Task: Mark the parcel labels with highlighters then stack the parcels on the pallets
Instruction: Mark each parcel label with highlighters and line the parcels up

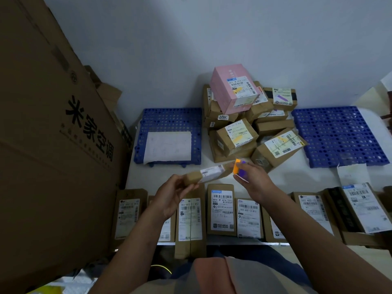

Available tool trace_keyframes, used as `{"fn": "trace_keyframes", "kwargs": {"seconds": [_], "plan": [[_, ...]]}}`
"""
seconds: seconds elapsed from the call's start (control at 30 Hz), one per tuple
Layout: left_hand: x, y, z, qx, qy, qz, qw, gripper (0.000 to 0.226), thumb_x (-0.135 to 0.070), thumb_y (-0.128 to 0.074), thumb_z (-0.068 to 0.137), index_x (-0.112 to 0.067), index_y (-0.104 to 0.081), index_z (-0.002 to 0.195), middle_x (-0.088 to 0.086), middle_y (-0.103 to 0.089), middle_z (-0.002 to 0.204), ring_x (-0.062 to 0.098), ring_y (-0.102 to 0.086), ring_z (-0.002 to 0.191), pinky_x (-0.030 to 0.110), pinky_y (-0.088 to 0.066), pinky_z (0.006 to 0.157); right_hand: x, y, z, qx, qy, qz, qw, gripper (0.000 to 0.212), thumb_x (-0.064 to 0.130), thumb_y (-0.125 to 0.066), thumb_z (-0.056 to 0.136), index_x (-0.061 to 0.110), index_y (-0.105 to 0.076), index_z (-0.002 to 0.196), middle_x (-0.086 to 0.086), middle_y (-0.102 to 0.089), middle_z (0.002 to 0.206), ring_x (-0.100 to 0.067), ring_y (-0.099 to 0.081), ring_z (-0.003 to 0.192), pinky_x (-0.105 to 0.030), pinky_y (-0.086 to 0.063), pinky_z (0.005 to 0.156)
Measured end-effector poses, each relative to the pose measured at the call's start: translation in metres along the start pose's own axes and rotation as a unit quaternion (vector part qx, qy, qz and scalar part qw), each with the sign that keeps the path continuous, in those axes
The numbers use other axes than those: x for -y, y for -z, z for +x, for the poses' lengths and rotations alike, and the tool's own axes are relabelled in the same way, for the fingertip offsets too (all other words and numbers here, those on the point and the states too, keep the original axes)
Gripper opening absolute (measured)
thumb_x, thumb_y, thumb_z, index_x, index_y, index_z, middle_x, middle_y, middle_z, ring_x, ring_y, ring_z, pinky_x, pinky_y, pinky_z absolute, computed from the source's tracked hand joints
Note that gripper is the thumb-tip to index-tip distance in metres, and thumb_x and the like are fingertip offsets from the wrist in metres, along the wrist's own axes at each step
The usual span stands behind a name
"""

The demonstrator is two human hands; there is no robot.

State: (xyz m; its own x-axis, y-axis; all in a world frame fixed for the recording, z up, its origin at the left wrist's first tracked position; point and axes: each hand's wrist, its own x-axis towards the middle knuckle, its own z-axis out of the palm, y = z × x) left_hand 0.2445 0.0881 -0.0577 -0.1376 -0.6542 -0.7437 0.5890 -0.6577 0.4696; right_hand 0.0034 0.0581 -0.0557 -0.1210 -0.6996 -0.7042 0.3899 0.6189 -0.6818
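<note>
My left hand grips one end of a small brown parcel with a white label, held tilted above the table. My right hand holds an orange highlighter and a purple highlighter together, right at the parcel's other end. A heap of marked parcels, topped by a pink box, sits at the back middle. Two blue pallets lie on the table: the left pallet carries a white sheet, the right pallet is bare. A row of labelled parcels lines the near edge.
A very large brown carton with black characters walls off the left side. A white wall rises behind the table. More labelled parcels and a white slip lie at the right. My lap fills the bottom middle.
</note>
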Motion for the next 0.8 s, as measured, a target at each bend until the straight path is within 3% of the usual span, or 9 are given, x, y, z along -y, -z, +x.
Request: {"fn": "trace_keyframes", "kwargs": {"seconds": [0.07, 0.17, 0.23, 0.3, 0.4, 0.5, 0.6, 0.73, 0.8], "plan": [[0.004, 0.005, 0.002, 0.029, 0.027, 0.004, 0.999, 0.036, 0.004, -0.042, 0.092, 0.010, -0.057, 0.125, 0.031, -0.060, 0.126, 0.040, -0.065, 0.113, 0.029, -0.060, 0.083, -0.001, 0.006, 0.001, -0.005, -0.004, -0.018, 1.000, 0.022, 0.010, -0.063, 0.093, 0.000, -0.062, 0.113, -0.020, -0.057, 0.126, -0.021, -0.060, 0.103, -0.026, -0.055, 0.078], [0.014, -0.002, 0.006, 0.041, -0.015, 0.202, 0.978, 0.038, 0.014, -0.045, 0.086, 0.004, -0.066, 0.116, 0.020, -0.067, 0.121, 0.028, -0.066, 0.113, 0.028, -0.055, 0.093, -0.006, 0.011, -0.002, -0.008, -0.006, -0.072, 0.997, 0.024, 0.011, -0.061, 0.094, 0.000, -0.062, 0.115, -0.015, -0.058, 0.119, -0.019, -0.059, 0.100, -0.027, -0.053, 0.081], [0.022, -0.006, 0.009, 0.025, -0.065, 0.322, 0.944, 0.031, 0.003, -0.061, 0.088, -0.007, -0.070, 0.116, 0.008, -0.071, 0.116, 0.023, -0.065, 0.112, 0.027, -0.051, 0.092, -0.010, 0.012, -0.005, -0.004, -0.024, -0.077, 0.997, 0.007, 0.009, -0.061, 0.093, 0.006, -0.066, 0.098, -0.014, -0.059, 0.115, -0.024, -0.056, 0.108, -0.029, -0.052, 0.081], [0.028, -0.003, 0.017, -0.031, -0.111, 0.384, 0.916, 0.034, -0.013, -0.071, 0.088, -0.017, -0.067, 0.121, 0.000, -0.070, 0.116, 0.017, -0.064, 0.110, 0.030, -0.050, 0.092, -0.012, 0.018, -0.005, -0.007, -0.028, -0.068, 0.997, 0.008, 0.011, -0.062, 0.092, 0.007, -0.066, 0.098, -0.016, -0.061, 0.120, -0.027, -0.057, 0.115, -0.028, -0.052, 0.077], [0.028, 0.000, 0.023, -0.083, -0.154, 0.342, 0.923, 0.028, -0.022, -0.069, 0.091, -0.017, -0.066, 0.118, 0.001, -0.074, 0.107, 0.020, -0.071, 0.098, 0.039, -0.056, 0.092, -0.010, 0.026, -0.006, -0.009, -0.015, -0.051, 0.999, 0.014, 0.014, -0.062, 0.094, 0.006, -0.065, 0.104, -0.015, -0.067, 0.118, -0.024, -0.060, 0.110, -0.026, -0.051, 0.076], [0.023, -0.003, 0.020, -0.072, -0.112, 0.266, 0.955, 0.021, -0.022, -0.063, 0.095, -0.011, -0.065, 0.113, 0.009, -0.075, 0.099, 0.021, -0.075, 0.083, 0.027, -0.060, 0.076, -0.007, 0.030, -0.012, -0.010, 0.003, -0.039, 0.999, 0.006, 0.014, -0.064, 0.093, 0.010, -0.066, 0.098, -0.012, -0.066, 0.101, -0.020, -0.060, 0.090, -0.025, -0.049, 0.073], [0.032, 0.001, 0.020, -0.025, -0.010, 0.280, 0.960, 0.026, -0.021, -0.062, 0.096, -0.005, -0.063, 0.117, 0.013, -0.074, 0.102, 0.021, -0.075, 0.081, 0.021, -0.058, 0.069, -0.014, 0.033, -0.014, 0.002, 0.015, -0.083, 0.996, 0.004, 0.012, -0.063, 0.094, 0.010, -0.067, 0.094, -0.008, -0.064, 0.090, -0.016, -0.058, 0.077, -0.025, -0.047, 0.069], [0.056, 0.011, 0.027, -0.042, 0.055, 0.309, 0.948, 0.033, -0.020, -0.062, 0.096, -0.004, -0.060, 0.125, 0.012, -0.071, 0.107, 0.021, -0.073, 0.081, 0.023, -0.058, 0.064, -0.030, 0.034, -0.014, 0.020, -0.008, -0.162, 0.986, 0.012, 0.013, -0.059, 0.096, 0.008, -0.065, 0.106, -0.011, -0.063, 0.100, -0.017, -0.059, 0.086, -0.026, -0.049, 0.069], [0.058, 0.013, 0.027, -0.061, 0.049, 0.396, 0.915, 0.035, -0.027, -0.060, 0.098, -0.006, -0.059, 0.126, 0.009, -0.070, 0.102, 0.019, -0.070, 0.073, 0.022, -0.053, 0.055, -0.036, 0.033, -0.015, 0.035, -0.020, -0.173, 0.984, 0.009, 0.009, -0.057, 0.097, 0.011, -0.064, 0.103, -0.011, -0.063, 0.102, -0.017, -0.060, 0.088, -0.025, -0.050, 0.069]]}}
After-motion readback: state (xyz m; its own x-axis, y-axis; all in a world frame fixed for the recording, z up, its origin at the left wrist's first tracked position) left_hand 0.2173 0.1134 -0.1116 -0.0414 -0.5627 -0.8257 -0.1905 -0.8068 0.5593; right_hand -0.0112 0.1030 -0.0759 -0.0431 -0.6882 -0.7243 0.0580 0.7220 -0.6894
